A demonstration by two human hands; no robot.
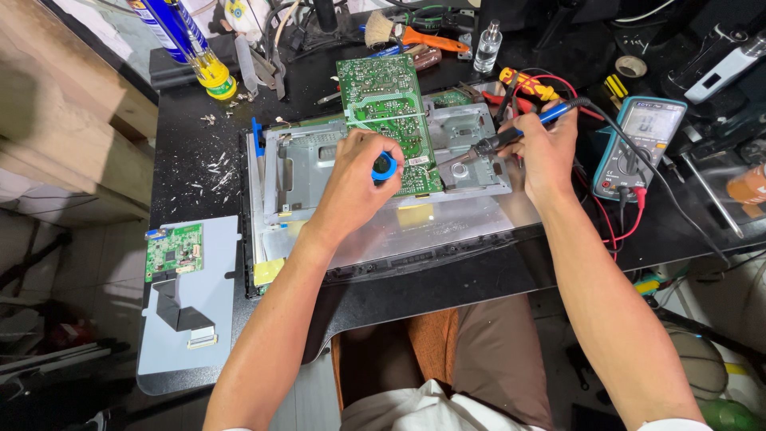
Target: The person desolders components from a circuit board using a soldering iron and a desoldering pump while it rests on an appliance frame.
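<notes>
A green circuit board lies on the grey metal chassis of an opened monitor on the black bench. My left hand rests on the board's near edge and grips a small blue spool. My right hand holds a soldering iron with a blue and black handle. Its tip points left toward the board's right edge. The iron's black cord runs off to the right.
A teal multimeter with red and black leads lies right of my right hand. A smaller green board with a flat cable sits on a grey panel at the left. Spray can, brush, small bottle and screwdrivers crowd the back.
</notes>
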